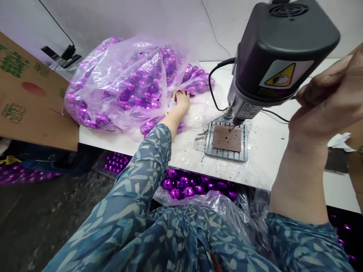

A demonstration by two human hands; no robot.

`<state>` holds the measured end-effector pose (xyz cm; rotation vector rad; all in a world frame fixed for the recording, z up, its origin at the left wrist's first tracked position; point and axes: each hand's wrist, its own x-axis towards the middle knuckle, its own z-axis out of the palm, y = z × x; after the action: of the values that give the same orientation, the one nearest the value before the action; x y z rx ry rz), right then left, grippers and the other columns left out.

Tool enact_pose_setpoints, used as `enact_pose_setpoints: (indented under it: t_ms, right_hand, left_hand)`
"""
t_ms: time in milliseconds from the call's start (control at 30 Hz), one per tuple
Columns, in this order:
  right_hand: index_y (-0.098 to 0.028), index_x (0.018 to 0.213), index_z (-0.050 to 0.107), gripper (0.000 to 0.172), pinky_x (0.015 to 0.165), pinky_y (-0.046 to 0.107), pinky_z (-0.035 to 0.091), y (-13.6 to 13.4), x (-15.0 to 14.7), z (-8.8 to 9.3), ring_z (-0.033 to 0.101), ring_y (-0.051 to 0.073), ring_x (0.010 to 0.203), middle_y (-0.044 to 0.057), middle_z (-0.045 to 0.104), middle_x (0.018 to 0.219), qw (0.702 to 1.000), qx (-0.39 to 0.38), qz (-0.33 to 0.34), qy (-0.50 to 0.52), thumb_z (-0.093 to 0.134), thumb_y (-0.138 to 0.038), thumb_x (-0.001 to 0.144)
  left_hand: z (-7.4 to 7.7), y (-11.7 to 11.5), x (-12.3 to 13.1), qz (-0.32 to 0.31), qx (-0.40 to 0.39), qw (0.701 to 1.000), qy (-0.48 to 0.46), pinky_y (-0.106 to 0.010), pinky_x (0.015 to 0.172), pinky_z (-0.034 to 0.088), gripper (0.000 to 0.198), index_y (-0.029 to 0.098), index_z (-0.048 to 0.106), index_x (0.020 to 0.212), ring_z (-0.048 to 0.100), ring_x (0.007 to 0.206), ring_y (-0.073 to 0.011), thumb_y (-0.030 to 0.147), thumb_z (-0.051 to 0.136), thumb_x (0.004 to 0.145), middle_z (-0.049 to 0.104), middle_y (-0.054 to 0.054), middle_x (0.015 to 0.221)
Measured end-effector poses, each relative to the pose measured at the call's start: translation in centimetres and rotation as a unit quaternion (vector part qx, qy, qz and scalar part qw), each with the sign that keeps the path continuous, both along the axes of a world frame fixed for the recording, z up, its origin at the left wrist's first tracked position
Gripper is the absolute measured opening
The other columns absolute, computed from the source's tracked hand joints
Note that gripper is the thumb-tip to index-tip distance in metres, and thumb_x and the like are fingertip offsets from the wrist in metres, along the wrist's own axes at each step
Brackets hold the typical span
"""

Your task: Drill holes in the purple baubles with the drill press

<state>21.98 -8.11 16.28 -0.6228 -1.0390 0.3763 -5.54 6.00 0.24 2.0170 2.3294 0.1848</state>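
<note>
My left hand [183, 101] reaches into the mouth of a clear plastic bag [113, 71] full of shiny purple disco-style balls [195, 77]. Its fingers are apart and touch the balls at the opening; a bit of yellow shows near the thumb. On the right, my right hand [331, 92] is closed beside the head of a bench drill press [286, 49], around its handle, which is mostly hidden by the fingers. Below the chuck [238, 121], a brown block [227, 138] with a small hole lies on the slotted metal base [226, 155].
Dark shavings dot the white table [263, 158]. A cardboard box [36, 94] stands at the left. Below the table's front edge, more purple balls [188, 192] lie in a plastic-lined container. A black power cord [211, 85] loops beside the drill. White crumpled tissue [340, 141] lies at right.
</note>
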Motion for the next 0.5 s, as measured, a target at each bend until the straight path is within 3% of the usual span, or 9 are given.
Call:
enact_pose_setpoints:
  t_ms: [67, 133, 200, 267, 333, 400, 500]
  right_hand:
    - [-0.014, 0.06, 0.032, 0.063, 0.046, 0.025, 0.017, -0.3, -0.1, 0.1, 0.032, -0.002, 0.042, -0.006, 0.034, 0.048, 0.999, 0.045, 0.008, 0.011, 0.072, -0.054, 0.087]
    - [-0.012, 0.062, 0.032, 0.066, 0.046, 0.022, 0.017, -0.4, -0.1, 0.1, 0.032, -0.004, 0.041, -0.008, 0.037, 0.048, 0.999, 0.042, 0.016, 0.008, 0.073, -0.059, 0.083]
    - [-0.011, 0.063, 0.03, 0.068, 0.046, 0.021, 0.017, -0.3, 0.0, 0.1, 0.032, -0.005, 0.041, -0.009, 0.037, 0.049, 0.999, 0.035, 0.016, 0.006, 0.071, -0.063, 0.08]
    - [-0.013, 0.063, 0.031, 0.066, 0.044, 0.022, 0.017, 0.1, 0.1, -0.1, 0.031, -0.003, 0.041, -0.008, 0.038, 0.049, 0.998, 0.048, 0.022, 0.013, 0.07, -0.063, 0.079]
    - [-0.016, 0.064, 0.033, 0.059, 0.043, 0.024, 0.016, 0.6, 0.3, -0.5, 0.03, -0.001, 0.041, -0.007, 0.036, 0.05, 0.997, 0.074, 0.031, 0.021, 0.072, -0.056, 0.084]
    - [-0.018, 0.063, 0.032, 0.055, 0.043, 0.026, 0.014, 1.1, 0.3, -0.8, 0.029, 0.002, 0.04, -0.006, 0.03, 0.049, 0.995, 0.093, 0.038, 0.02, 0.07, -0.047, 0.09]
    - [-0.019, 0.06, 0.026, 0.061, 0.047, 0.028, 0.013, 1.0, 0.2, -0.8, 0.029, 0.003, 0.041, -0.004, 0.024, 0.05, 0.995, 0.093, 0.012, 0.011, 0.069, -0.048, 0.091]
  left_hand:
    - [0.4, 0.4, -0.5, 0.002, -0.012, 1.0, 0.006, -0.066, 0.128, 0.029, 0.059, 0.002, 0.056, 0.159, 0.046, 0.157, -0.0472, 0.004, 0.04, 0.102, 0.045, -0.033, 0.171]
    - [0.6, 0.5, -0.5, 0.001, -0.01, 1.0, 0.01, -0.065, 0.128, 0.032, 0.056, 0.003, 0.063, 0.151, 0.051, 0.154, -0.0472, 0.001, 0.042, 0.099, 0.05, -0.032, 0.167]
    - [0.8, 0.2, -0.2, -0.004, 0.01, 1.0, -0.011, -0.064, 0.128, 0.036, 0.053, 0.011, 0.067, 0.148, 0.054, 0.151, -0.0455, 0.004, 0.049, 0.099, 0.054, -0.028, 0.163]
    - [0.7, -0.6, 0.1, -0.029, 0.065, 0.993, -0.094, -0.063, 0.126, 0.041, 0.046, 0.019, 0.069, 0.144, 0.059, 0.146, -0.0421, 0.012, 0.059, 0.1, 0.061, -0.023, 0.154]
    - [0.7, -2.1, 0.2, -0.08, 0.136, 0.958, -0.239, -0.057, 0.123, 0.048, 0.042, 0.024, 0.068, 0.141, 0.065, 0.138, -0.0362, 0.022, 0.07, 0.099, 0.066, -0.017, 0.144]
    - [0.9, -4.1, 0.2, -0.136, 0.171, 0.896, -0.387, -0.049, 0.113, 0.056, 0.047, 0.026, 0.063, 0.14, 0.071, 0.128, -0.0293, 0.031, 0.078, 0.097, 0.069, -0.013, 0.138]
    - [1.0, -7.8, 0.6, -0.181, 0.127, 0.815, -0.537, -0.04, 0.095, 0.064, 0.056, 0.028, 0.059, 0.136, 0.078, 0.106, -0.0216, 0.046, 0.088, 0.091, 0.073, -0.009, 0.125]
